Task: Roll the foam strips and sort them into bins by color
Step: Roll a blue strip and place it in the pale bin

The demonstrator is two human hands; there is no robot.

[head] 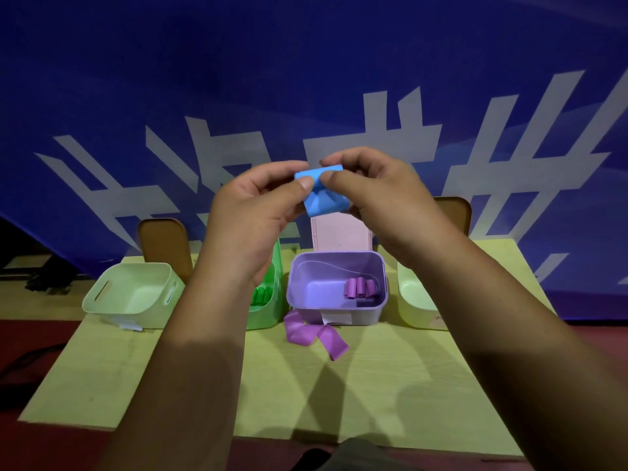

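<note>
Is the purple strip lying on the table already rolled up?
No, the purple strip lies loose and unrolled on the table in front of the purple bin.

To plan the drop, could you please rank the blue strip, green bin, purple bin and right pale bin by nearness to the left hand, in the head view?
1. blue strip: pinched by the left hand.
2. green bin: just below that wrist.
3. purple bin: centre, one place rightward.
4. right pale bin: far right of the row.

Four bins crowd the table's (373, 385) far edge: pale bin (132, 290), green bin (268, 311), purple bin (336, 314), second pale bin (414, 300). A loose purple strip (316, 334) lies just in front of the purple bin. The nearer tabletop is open for passage.
</note>
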